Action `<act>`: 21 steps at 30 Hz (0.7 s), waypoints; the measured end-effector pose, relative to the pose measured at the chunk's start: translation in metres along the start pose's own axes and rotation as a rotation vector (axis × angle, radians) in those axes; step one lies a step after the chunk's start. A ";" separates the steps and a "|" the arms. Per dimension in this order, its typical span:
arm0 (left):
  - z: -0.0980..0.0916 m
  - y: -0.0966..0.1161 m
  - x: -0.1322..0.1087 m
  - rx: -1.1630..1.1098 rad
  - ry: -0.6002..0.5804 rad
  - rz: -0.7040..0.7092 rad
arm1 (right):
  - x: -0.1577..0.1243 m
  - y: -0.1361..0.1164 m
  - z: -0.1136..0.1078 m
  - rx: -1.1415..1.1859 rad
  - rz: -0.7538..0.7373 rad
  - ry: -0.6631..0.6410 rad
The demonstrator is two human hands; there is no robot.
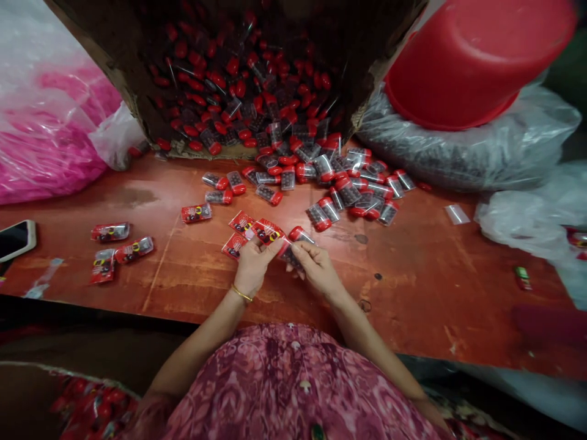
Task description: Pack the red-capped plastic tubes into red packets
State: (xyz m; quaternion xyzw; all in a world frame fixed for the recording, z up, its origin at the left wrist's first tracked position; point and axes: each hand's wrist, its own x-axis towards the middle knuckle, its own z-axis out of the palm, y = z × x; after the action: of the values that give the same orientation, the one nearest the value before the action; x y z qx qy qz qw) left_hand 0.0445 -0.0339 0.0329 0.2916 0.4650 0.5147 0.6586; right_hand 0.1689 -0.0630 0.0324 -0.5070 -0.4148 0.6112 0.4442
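My left hand (pixel 252 269), with a gold bangle at its wrist, pinches a red printed packet (pixel 267 231). Close beside it, my right hand (pixel 317 267) has its fingers closed on a small clear container (pixel 292 256) with dark contents, whose end meets the packet. Whether that end is inside the packet I cannot tell. Flat red printed packets (pixel 235 244) lie just beyond my left hand. Another red-capped container (pixel 300 234) rests behind my right fingertips. To the left are several containers in printed wraps (pixel 134 250).
A cardboard box (pixel 383 43) on its side spills many red-capped containers (pixel 348 190) onto the red table (pixel 413 293). A red tub (pixel 463 67) sits on a filled plastic bag (pixel 440 153) at right. Pink-filled bags (pixel 50 134) and a phone (pixel 18 240) are at left.
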 end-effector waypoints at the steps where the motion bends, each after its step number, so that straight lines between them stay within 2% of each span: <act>1: 0.001 0.001 0.000 -0.032 0.016 -0.016 | 0.001 0.002 0.003 0.054 -0.002 0.019; 4: 0.003 0.004 -0.001 -0.126 0.061 -0.040 | 0.000 0.008 0.010 0.223 -0.004 0.006; 6: 0.004 0.004 -0.002 -0.162 0.078 -0.033 | -0.002 0.010 0.012 0.232 -0.033 -0.023; 10: 0.007 0.000 -0.006 -0.116 -0.041 -0.123 | -0.001 0.009 0.018 0.096 -0.132 0.026; 14: 0.005 0.001 -0.007 -0.133 -0.087 -0.138 | 0.007 0.008 0.018 0.063 -0.112 0.057; 18: -0.003 0.005 -0.007 -0.119 -0.134 -0.177 | 0.014 0.015 0.014 -0.069 -0.177 0.208; 21: -0.011 0.006 -0.010 -0.106 -0.177 -0.317 | 0.019 0.020 0.015 -0.227 -0.224 0.285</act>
State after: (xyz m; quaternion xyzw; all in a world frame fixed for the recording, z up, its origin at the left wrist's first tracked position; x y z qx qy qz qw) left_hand 0.0319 -0.0424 0.0369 0.2238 0.4175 0.4005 0.7843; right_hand 0.1503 -0.0507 0.0101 -0.5858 -0.4678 0.4296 0.5034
